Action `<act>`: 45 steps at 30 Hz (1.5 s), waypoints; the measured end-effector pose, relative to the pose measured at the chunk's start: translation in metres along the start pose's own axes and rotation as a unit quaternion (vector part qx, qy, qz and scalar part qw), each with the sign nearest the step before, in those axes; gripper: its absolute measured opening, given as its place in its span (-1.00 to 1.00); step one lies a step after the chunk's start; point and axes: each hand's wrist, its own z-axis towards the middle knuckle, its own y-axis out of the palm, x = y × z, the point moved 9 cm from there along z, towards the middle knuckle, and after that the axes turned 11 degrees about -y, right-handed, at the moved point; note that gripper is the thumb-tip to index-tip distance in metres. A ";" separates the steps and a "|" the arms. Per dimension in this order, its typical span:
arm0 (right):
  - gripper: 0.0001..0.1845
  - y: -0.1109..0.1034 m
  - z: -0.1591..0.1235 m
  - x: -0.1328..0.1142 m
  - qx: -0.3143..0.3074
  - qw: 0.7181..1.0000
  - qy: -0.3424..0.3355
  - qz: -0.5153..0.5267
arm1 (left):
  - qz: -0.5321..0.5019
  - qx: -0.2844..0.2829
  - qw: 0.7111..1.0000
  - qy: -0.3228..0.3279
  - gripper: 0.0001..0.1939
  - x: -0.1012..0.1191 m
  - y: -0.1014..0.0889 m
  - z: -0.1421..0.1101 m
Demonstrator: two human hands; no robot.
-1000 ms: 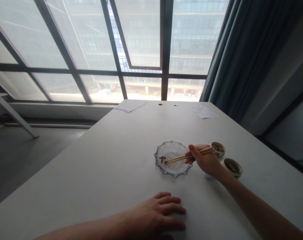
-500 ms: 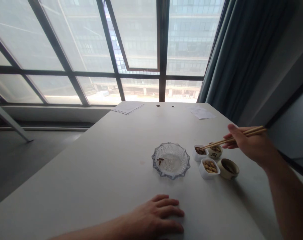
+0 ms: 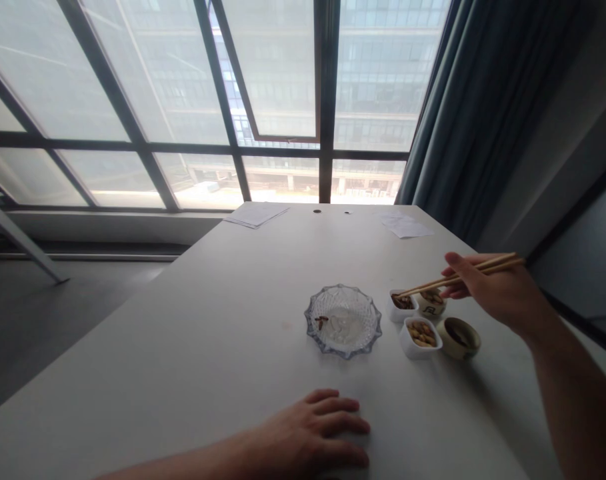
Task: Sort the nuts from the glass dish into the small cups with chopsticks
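My right hand (image 3: 487, 287) is closed around a pair of wooden chopsticks (image 3: 447, 280). Their tips reach into a small white tub (image 3: 397, 313) of dark brown pieces; whether they pinch one is too small to tell. Beside it stand a second white tub (image 3: 415, 350) with tan nut-like pieces, a small ceramic cup (image 3: 431, 309) with brownish pieces, and another ceramic cup (image 3: 460, 352) with dark contents. A scalloped glass bowl (image 3: 343, 353) to the left holds a few dark brown pieces. My left hand (image 3: 323, 430) rests on the table with fingers spread, holding nothing.
The cups and bowl stand on a long white table (image 3: 207, 347). Paper sheets lie at its far left (image 3: 257, 215) and a crumpled paper (image 3: 407, 225) at its far right. Beyond are large windows and a dark curtain (image 3: 457, 120).
My right hand has moved slightly left and the chopstick tips sit a little farther left in the tub of dark pieces. My left hand stays in place.
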 end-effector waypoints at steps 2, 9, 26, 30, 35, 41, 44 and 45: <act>-0.48 0.000 0.001 0.001 0.002 1.000 -0.004 -0.009 | -0.005 0.005 1.000 0.003 -0.67 0.000 -0.001 0.000; -0.38 0.036 -0.013 -0.014 -0.052 0.995 -0.064 0.063 | -0.012 0.001 1.000 0.007 -0.64 -0.003 0.003 -0.001; -0.38 0.163 -0.057 0.010 -0.204 0.965 -0.052 0.154 | 0.013 0.004 1.000 0.020 -0.57 -0.003 0.006 -0.003; -0.35 0.163 -0.059 0.015 -0.162 0.972 -0.033 0.170 | 0.018 -0.003 1.000 0.014 -0.61 -0.003 0.006 -0.002; -0.34 0.146 -0.051 0.011 -0.099 0.980 -0.016 0.172 | 0.030 -0.013 0.999 0.008 -0.62 -0.003 0.008 -0.001; -0.44 0.060 -0.024 -0.014 0.017 0.993 -0.047 0.105 | 0.023 -0.004 1.000 0.012 -0.62 -0.005 0.009 -0.002; -0.51 0.005 -0.020 -0.035 0.109 0.990 -0.087 0.022 | 0.018 -0.001 1.000 0.013 -0.61 -0.005 0.008 -0.002; -0.53 -0.009 -0.020 -0.040 0.126 0.988 -0.092 -0.003 | 0.017 -0.002 1.000 0.013 -0.60 -0.004 0.008 -0.002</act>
